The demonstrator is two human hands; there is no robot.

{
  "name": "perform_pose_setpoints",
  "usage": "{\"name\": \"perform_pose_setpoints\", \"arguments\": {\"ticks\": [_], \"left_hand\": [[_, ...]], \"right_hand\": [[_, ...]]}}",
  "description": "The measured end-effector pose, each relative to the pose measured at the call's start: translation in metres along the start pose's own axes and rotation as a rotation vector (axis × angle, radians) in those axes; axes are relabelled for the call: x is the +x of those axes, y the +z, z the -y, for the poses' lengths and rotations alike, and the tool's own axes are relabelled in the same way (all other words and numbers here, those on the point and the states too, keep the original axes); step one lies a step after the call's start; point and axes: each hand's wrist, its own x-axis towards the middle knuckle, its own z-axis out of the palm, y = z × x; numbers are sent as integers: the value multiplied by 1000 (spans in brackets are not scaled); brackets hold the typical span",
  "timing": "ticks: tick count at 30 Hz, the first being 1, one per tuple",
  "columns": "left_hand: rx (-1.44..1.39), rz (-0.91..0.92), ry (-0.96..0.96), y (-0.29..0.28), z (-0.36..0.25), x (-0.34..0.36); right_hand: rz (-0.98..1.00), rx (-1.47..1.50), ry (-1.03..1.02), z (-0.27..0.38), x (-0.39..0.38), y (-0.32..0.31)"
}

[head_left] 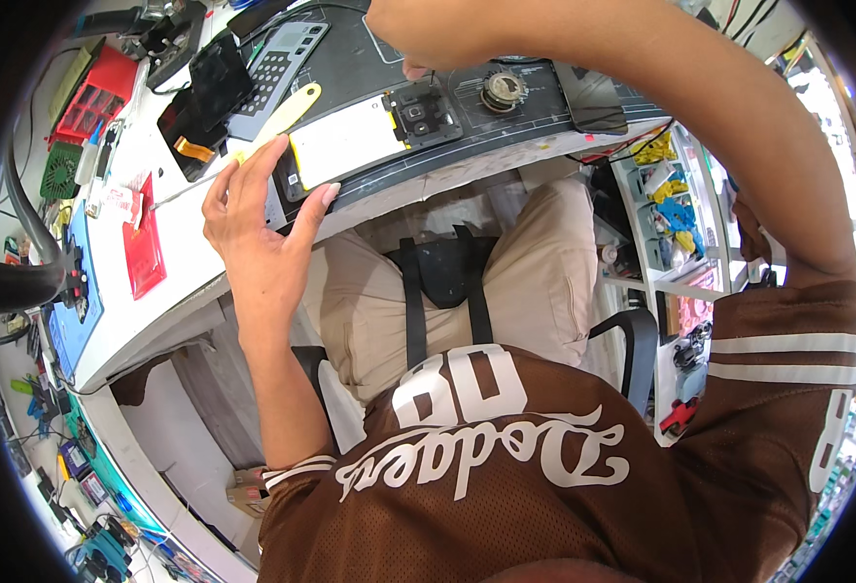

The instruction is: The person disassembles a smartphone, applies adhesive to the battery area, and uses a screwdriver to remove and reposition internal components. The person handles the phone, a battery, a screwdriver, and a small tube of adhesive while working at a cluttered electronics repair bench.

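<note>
One opened phone (345, 141) lies between left grip (264, 216) and right grip (437, 34).

An opened smartphone (365, 139) lies flat near the upper center of the frame, its right end tilted higher. Its back cover is off, baring a large white panel (340, 144) edged yellow and a black camera section (420, 119) at right.

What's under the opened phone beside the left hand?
A dark mat shows beyond the upper edge and right end of the opened phone. Directly beneath is covered, so I can't tell whether anything else lies there.
</note>
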Motion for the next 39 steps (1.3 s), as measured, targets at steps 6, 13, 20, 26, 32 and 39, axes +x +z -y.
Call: {"name": "perform_pose_setpoints", "arguments": {"ticks": [6, 13, 20, 26, 32, 39], "left_hand": [[-109, -80, 160, 1, -33, 28], [-178, -35, 511, 41, -88, 61], [-99, -40, 609, 87, -108, 69], [-101, -40, 622, 88, -108, 70], [-166, 8, 508, 86, -113, 66], [-184, 26, 473, 88, -113, 66]], "right_hand": [[-282, 177, 513, -8, -42, -19], [-736, 592, 643, -16, -116, 38], [-757, 768, 808, 7, -175, 130], [-706, 942, 930, 25, -193, 154], [-767, 1089, 872, 32, -182, 161], [-817, 1063, 807, 37, -168, 167]]}}
